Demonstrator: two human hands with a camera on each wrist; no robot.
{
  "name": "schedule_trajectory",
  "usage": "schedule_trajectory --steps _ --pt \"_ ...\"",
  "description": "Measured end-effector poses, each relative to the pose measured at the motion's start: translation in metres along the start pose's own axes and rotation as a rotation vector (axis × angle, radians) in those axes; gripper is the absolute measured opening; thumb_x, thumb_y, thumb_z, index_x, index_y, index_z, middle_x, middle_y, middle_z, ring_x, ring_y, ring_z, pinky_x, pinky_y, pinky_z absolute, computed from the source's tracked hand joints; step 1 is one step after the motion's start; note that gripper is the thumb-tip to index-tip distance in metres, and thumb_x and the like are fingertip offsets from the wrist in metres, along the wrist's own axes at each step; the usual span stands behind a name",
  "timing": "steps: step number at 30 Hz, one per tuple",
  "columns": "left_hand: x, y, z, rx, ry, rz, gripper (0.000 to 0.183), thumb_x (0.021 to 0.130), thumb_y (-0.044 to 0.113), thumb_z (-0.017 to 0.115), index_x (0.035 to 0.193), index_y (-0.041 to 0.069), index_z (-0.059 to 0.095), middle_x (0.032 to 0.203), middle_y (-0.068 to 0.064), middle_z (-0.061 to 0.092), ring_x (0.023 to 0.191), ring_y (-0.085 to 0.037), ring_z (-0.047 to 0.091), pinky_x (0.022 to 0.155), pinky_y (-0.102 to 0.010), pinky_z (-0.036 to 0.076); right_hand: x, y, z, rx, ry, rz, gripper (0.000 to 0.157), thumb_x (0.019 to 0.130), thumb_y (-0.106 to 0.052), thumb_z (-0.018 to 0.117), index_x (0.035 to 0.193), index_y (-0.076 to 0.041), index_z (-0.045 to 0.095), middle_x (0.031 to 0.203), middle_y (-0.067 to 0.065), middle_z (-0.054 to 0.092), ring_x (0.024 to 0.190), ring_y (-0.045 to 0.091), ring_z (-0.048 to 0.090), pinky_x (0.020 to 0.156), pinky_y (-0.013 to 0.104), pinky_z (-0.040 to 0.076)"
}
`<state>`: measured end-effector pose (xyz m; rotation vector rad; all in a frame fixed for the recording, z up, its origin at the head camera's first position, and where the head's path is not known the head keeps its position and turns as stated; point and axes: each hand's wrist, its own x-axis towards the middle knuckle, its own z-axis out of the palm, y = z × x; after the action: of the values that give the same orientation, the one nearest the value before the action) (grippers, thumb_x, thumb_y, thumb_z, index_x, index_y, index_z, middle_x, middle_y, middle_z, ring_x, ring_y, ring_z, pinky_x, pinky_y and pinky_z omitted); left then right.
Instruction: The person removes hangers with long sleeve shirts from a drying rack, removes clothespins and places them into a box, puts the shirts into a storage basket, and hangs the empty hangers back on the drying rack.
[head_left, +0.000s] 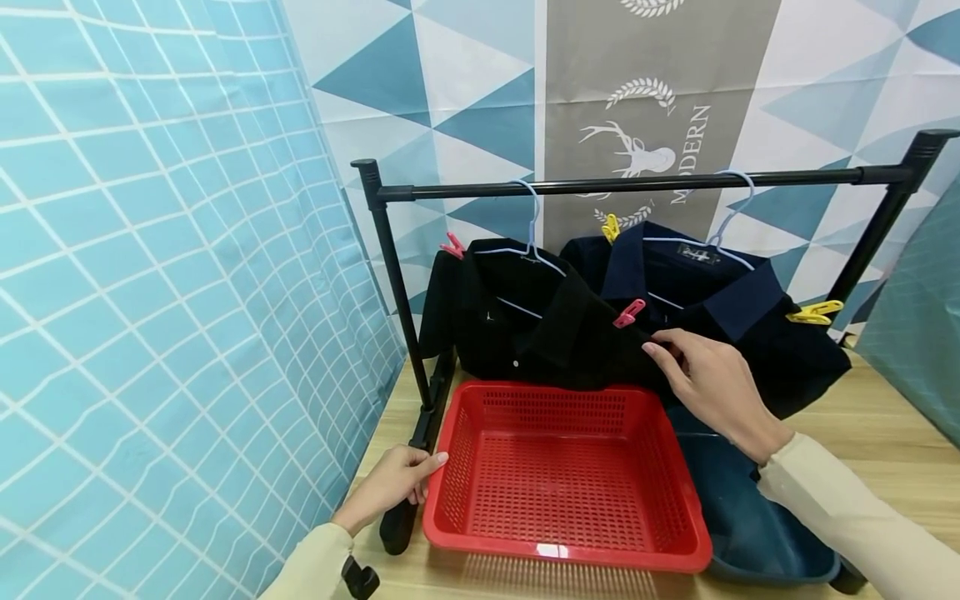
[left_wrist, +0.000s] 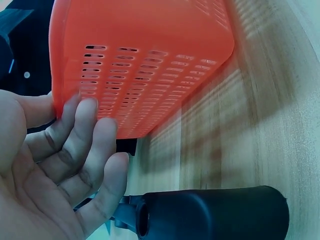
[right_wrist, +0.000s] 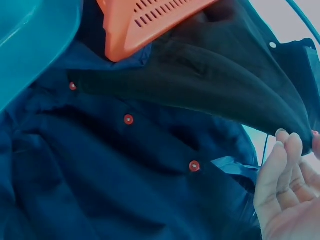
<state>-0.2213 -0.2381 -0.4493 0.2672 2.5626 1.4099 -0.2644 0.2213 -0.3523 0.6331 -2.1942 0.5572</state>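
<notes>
My left hand (head_left: 397,479) grips the left rim of an upright red plastic basket (head_left: 510,545). In the left wrist view the thumb lies over the rim and the fingertips lie against the slotted outer wall. The basket's inside shows bare. My right hand (head_left: 712,379) pinches the shoulder edge of a black collared shirt (head_left: 577,346) between thumb and fingers. That shirt hangs on a light-blue hanger (head_left: 533,212), with a pink clothespin (head_left: 630,313) just left of my fingertips and another pink clothespin (head_left: 453,245) on its far shoulder.
A navy shirt (head_left: 795,367) hangs to the right, with a yellow clothespin (head_left: 611,227) at each shoulder. The black rack's bar (head_left: 645,184) spans above both shirts. A dark blue-green basin (head_left: 772,525) sits right of the basket, partly under my right forearm. Gridded blue cloth (head_left: 172,292) walls the left side.
</notes>
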Motion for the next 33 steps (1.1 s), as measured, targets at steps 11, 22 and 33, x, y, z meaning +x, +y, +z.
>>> schedule_trajectory --steps 11,22,33 --pt "-0.001 0.002 0.001 0.037 0.021 0.033 0.045 0.105 0.041 0.059 0.080 0.005 0.070 0.064 -0.013 0.065 0.056 -0.023 0.062 0.052 -0.033 0.053 0.017 -0.005 0.004 -0.003 -0.018 -0.069 0.024 0.096 -0.020 0.074 0.075 -0.020 0.063 0.060 -0.011 0.040 0.054 0.006 0.039 0.051 0.028 0.032" --pt "-0.004 0.002 0.001 0.008 0.017 0.000 0.045 0.104 0.042 0.060 0.081 0.006 0.072 0.065 -0.015 0.065 0.057 -0.023 0.062 0.055 -0.037 0.055 0.026 -0.008 0.003 0.012 -0.112 -0.145 0.023 0.099 -0.011 0.068 0.083 -0.018 0.054 0.058 -0.014 0.032 0.048 0.001 0.032 0.047 0.024 0.029" --pt "-0.002 0.004 0.002 0.034 0.047 -0.001 0.047 0.103 0.042 0.062 0.073 0.007 0.069 0.059 -0.005 0.062 0.053 -0.022 0.060 0.052 -0.035 0.053 0.028 0.005 0.005 0.002 -0.013 -0.271 0.018 0.092 0.002 0.069 0.089 -0.009 0.055 0.061 -0.011 0.036 0.049 0.002 0.033 0.046 0.023 0.029"
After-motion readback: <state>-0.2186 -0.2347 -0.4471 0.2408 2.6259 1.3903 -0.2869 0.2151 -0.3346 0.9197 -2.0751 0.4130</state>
